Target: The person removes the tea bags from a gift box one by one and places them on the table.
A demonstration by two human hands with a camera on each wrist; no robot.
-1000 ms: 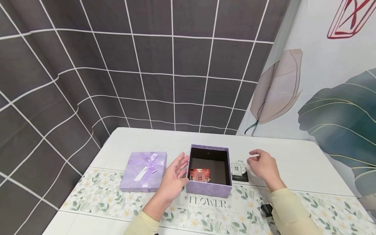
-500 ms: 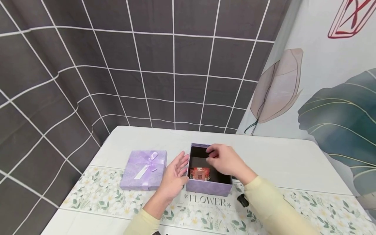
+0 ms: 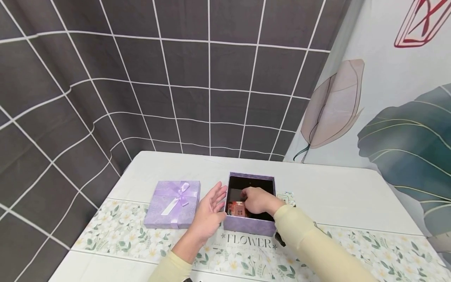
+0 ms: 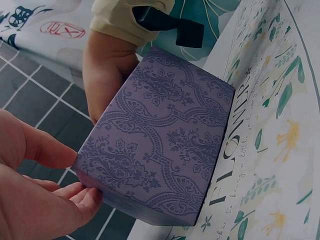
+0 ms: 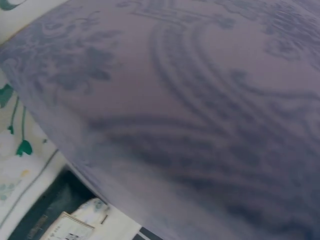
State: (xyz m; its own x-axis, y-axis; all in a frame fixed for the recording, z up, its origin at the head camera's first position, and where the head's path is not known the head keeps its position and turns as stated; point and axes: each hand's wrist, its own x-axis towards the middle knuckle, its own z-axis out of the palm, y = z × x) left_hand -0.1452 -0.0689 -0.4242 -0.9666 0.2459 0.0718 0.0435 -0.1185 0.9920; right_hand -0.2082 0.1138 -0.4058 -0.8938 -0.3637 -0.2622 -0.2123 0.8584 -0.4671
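A purple patterned gift box (image 3: pixel 250 227) stands without its lid, dark inside. My left hand (image 3: pixel 208 213) is at the box's left side, palm up with fingers extended. In the left wrist view, that hand's thumb and fingertips are right at a corner of the patterned box (image 4: pixel 160 130). My right hand (image 3: pixel 258 199) reaches down into the box, beside a red floral packet (image 3: pixel 236 208) on its floor. Its fingertips are mostly hidden, so I cannot tell whether they pinch the packet. The box wall (image 5: pixel 175 100) fills most of the right wrist view.
The box lid (image 3: pixel 172 205), with a lilac ribbon bow, lies left of my left hand. Right of the box is a white and dark green packet (image 5: pixel 65 227), partly behind my right arm in the head view. A floral cloth runner (image 3: pixel 119 227) crosses the white table.
My right hand has moved left from beside the packet on the table, passed over the box's right wall and dipped inside toward the red packet. My left hand has stayed at the box.
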